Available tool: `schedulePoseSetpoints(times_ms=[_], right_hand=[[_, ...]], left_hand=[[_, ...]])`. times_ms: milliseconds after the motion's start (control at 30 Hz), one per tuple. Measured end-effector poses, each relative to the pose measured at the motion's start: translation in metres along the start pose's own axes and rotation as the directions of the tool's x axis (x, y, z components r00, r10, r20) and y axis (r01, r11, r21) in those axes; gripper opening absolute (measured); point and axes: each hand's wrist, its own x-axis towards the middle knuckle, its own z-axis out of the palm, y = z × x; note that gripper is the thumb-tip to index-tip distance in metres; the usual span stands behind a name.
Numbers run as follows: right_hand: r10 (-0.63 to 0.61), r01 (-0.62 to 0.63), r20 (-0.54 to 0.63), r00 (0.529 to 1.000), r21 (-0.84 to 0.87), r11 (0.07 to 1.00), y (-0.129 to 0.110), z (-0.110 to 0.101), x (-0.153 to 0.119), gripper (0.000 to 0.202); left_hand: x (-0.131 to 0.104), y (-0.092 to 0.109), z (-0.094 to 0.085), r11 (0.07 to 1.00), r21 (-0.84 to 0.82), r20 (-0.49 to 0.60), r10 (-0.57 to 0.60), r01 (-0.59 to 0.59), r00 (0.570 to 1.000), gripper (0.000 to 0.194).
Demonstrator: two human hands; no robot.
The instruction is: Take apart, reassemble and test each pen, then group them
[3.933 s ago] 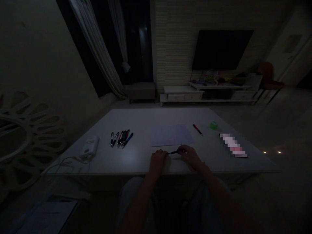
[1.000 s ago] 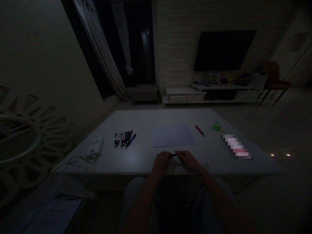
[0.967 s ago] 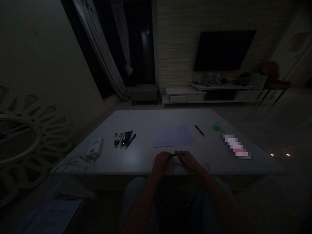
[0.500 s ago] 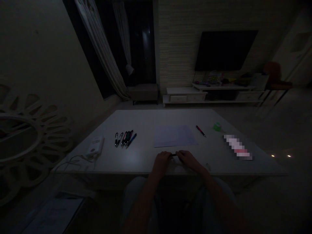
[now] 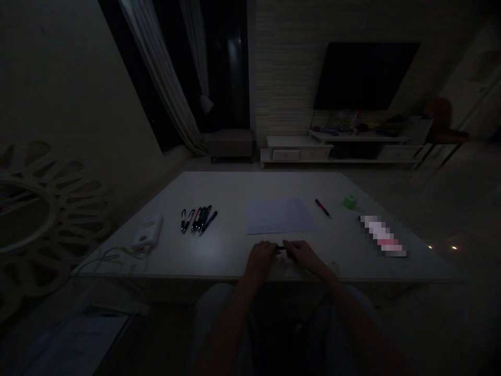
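Close to the near edge of the white table [image 5: 230,256], my left hand [image 5: 261,259] and my right hand [image 5: 304,256] meet fingertip to fingertip. Between them they grip a dark pen [image 5: 281,248], held level; most of it is covered by the fingers. Just beyond the hands lies a sheet of paper [image 5: 279,215]. A red and black pen [image 5: 323,209] rests to the right of the paper. On the left, a group of several pens [image 5: 199,219] lies side by side, the outermost two white and black.
A white box-shaped device [image 5: 147,232] with cables stands at the table's left. To the right are a green tape dispenser [image 5: 350,201] and a blurred-out phone-like object [image 5: 382,236]. A small pale item [image 5: 335,267] lies by my right forearm. The room is dim.
The camera view has shifted slightly. Both hands keep the same hold on the dark pen in almost the same place, and the other things lie as before.
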Motion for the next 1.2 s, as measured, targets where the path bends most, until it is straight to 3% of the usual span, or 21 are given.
schedulePoseSetpoints(times_ms=[100, 233, 467, 533, 667, 833, 933, 1033, 1133, 1200], right_hand=[[-0.027, 0.024, 0.031, 0.999, 0.089, 0.996, -0.005, -0.001, -0.002, 0.045], [0.112, -0.127, 0.089, 0.99, 0.198, 0.972, -0.012, -0.002, -0.002, 0.053], [0.275, -0.29, 0.093, 0.957, 0.234, 0.928, -0.013, -0.003, 0.005, 0.051], [0.232, -0.244, 0.086, 0.969, 0.196, 0.95, -0.013, -0.004, 0.007, 0.049], [0.036, -0.04, 0.036, 0.999, 0.108, 0.993, -0.018, -0.004, 0.01, 0.045], [0.092, -0.088, 0.097, 0.991, -0.047, 0.995, -0.021, -0.004, 0.016, 0.055], [-0.12, 0.131, 0.07, 0.99, -0.177, 0.976, -0.03, -0.001, 0.021, 0.039], [-0.281, 0.308, 0.133, 0.95, -0.288, 0.906, -0.044, 0.004, 0.029, 0.028], [-0.226, 0.283, 0.208, 0.952, -0.311, 0.907, -0.051, 0.004, 0.042, 0.023], [-0.13, 0.167, 0.182, 0.975, -0.209, 0.963, -0.048, 0.002, 0.051, 0.02]], left_hand=[[0.002, 0.001, -0.003, 1.0, 0.01, -0.036, 0.002, -0.002, 0.999, 0.011], [0.003, 0.002, -0.009, 0.997, 0.054, -0.047, 0.06, -0.057, 0.997, 0.011], [0.004, -0.002, -0.018, 0.996, 0.057, -0.01, 0.067, -0.067, 0.998, 0.011], [0.004, -0.006, -0.018, 0.998, 0.041, -0.009, 0.053, -0.052, 0.999, 0.012], [0.005, -0.014, -0.018, 1.0, -0.008, -0.03, 0.025, -0.025, 0.999, 0.013], [0.006, -0.023, -0.021, 0.997, -0.011, -0.038, 0.072, -0.073, 0.997, 0.012], [0.009, -0.028, -0.023, 0.997, 0.005, -0.039, 0.072, -0.071, 0.997, 0.01], [0.013, -0.033, -0.027, 0.996, 0.012, -0.031, 0.091, -0.09, 0.995, 0.014], [0.016, -0.04, -0.037, 0.999, -0.02, -0.159, -0.037, 0.034, 0.987, 0.03], [0.016, -0.046, -0.043, 0.978, -0.073, -0.271, -0.209, 0.197, 0.939, 0.037]])
